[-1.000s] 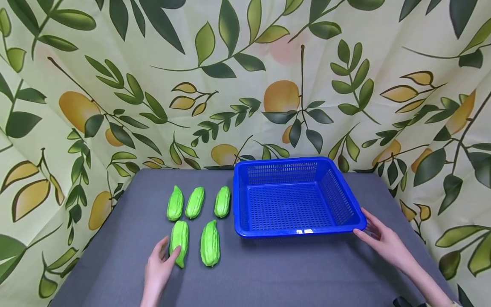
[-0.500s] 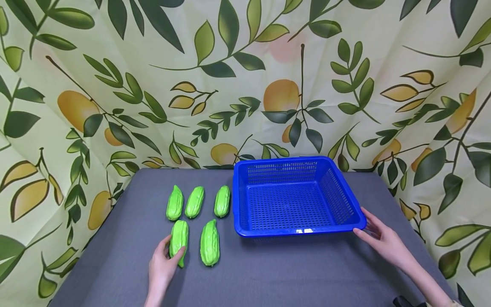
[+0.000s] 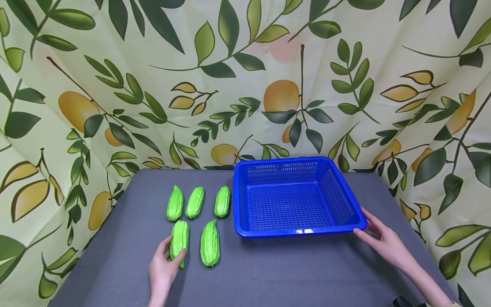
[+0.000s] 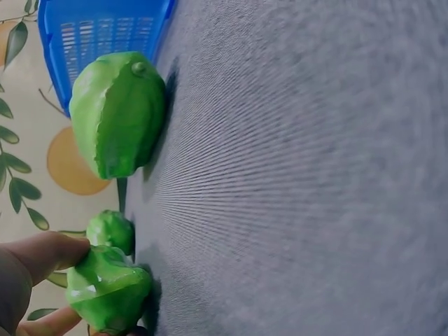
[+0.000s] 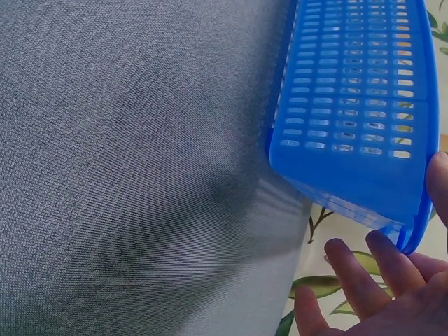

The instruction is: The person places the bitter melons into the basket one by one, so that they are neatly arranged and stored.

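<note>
My left hand [image 3: 163, 266] grips a green bitter melon [image 3: 179, 239] on the table, thumb on its right side and fingers on its left. In the left wrist view, the thumb presses on the end of that melon. Just to its right lies another bitter melon [image 3: 209, 244], which nothing touches. On the right, my right hand [image 3: 383, 243] holds the near right corner of a blue plastic basket [image 3: 299, 233], thumb at the front and fingers along the side. The right wrist view has the thumb and fingertips at the basket's rim [image 5: 420, 217]. No melon is in the basket.
Behind the gripped melon, three more bitter melons lie in a row: one at the left [image 3: 174, 204], one in the middle [image 3: 194, 203], one beside the basket [image 3: 222, 202]. A grey cloth covers the table [image 3: 268, 273]. A leaf-patterned curtain [image 3: 245, 94] hangs behind.
My left hand has moved slightly right and closed around the near left melon, which has barely shifted. The right hand and the basket have stayed put.
</note>
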{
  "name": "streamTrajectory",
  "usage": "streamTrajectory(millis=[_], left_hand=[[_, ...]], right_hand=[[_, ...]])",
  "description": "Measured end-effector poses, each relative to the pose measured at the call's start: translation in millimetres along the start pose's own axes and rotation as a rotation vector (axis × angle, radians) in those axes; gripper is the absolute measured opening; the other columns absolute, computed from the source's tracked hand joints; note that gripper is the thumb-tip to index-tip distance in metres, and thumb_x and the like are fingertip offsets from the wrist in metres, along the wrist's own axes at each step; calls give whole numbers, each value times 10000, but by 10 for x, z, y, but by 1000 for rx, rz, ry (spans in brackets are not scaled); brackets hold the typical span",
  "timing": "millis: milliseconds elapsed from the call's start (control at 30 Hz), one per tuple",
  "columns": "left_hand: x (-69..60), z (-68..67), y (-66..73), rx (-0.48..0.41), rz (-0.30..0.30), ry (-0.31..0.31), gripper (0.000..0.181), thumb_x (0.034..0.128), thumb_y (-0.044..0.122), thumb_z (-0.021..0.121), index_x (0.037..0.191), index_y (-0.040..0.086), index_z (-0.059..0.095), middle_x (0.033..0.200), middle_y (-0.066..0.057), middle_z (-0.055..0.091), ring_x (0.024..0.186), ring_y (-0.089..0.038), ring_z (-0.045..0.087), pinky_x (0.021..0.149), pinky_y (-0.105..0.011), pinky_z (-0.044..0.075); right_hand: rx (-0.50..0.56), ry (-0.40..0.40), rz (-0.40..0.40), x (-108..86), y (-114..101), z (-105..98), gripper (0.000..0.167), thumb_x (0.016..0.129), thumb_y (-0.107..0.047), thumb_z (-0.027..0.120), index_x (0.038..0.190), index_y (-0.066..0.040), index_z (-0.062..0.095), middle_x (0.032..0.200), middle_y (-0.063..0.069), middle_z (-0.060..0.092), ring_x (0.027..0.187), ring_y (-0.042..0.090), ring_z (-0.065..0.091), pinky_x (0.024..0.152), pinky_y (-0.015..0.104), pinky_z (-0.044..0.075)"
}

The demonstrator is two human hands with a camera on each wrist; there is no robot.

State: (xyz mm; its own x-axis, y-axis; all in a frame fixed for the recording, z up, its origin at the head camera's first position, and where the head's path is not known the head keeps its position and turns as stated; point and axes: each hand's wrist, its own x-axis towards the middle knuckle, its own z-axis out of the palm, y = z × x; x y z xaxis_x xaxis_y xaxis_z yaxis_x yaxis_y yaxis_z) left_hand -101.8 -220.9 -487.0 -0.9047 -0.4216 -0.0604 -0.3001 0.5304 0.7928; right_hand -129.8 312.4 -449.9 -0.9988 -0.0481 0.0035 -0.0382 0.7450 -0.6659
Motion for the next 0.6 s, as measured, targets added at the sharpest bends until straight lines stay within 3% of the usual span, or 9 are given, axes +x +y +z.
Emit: streamTrajectory(millis=[267, 367, 467, 600], left_hand=[[-5, 40, -37, -116, -48, 37, 618, 832, 143, 716, 1374, 4, 451, 1398, -297, 433, 1214, -423, 499, 947, -442, 481], [-16, 39, -45, -159, -74, 38, 624, 822, 144, 728, 1373, 24, 463, 1399, -277, 445, 1215, -411, 504, 873, -239, 524], [-36, 23, -34, -205, -99, 30, 631, 819, 142, 728, 1382, 45, 461, 1398, -259, 453, 1222, -408, 504, 744, -34, 440], [-49, -12, 16, -281, -111, 22, 645, 826, 159, 730, 1398, 62, 448, 1399, -245, 449, 1239, -439, 484, 678, 26, 361]], right_hand=[[-12, 0, 4, 1, -12, -9, 733, 949, -318, 572, 1456, 86, 229, 1323, 404, 431, 1137, 560, 502, 844, 558, 504], [-16, -3, 7, 0, -10, -8, 738, 949, -325, 571, 1456, 87, 227, 1323, 404, 431, 1139, 557, 502, 851, 563, 499], [-17, -4, 9, -3, -5, -5, 744, 947, -329, 573, 1456, 87, 226, 1323, 401, 434, 1141, 550, 505, 860, 566, 493], [-15, -3, 5, -3, -1, -4, 741, 947, -326, 574, 1456, 87, 228, 1328, 399, 431, 1145, 546, 506, 868, 565, 488]])
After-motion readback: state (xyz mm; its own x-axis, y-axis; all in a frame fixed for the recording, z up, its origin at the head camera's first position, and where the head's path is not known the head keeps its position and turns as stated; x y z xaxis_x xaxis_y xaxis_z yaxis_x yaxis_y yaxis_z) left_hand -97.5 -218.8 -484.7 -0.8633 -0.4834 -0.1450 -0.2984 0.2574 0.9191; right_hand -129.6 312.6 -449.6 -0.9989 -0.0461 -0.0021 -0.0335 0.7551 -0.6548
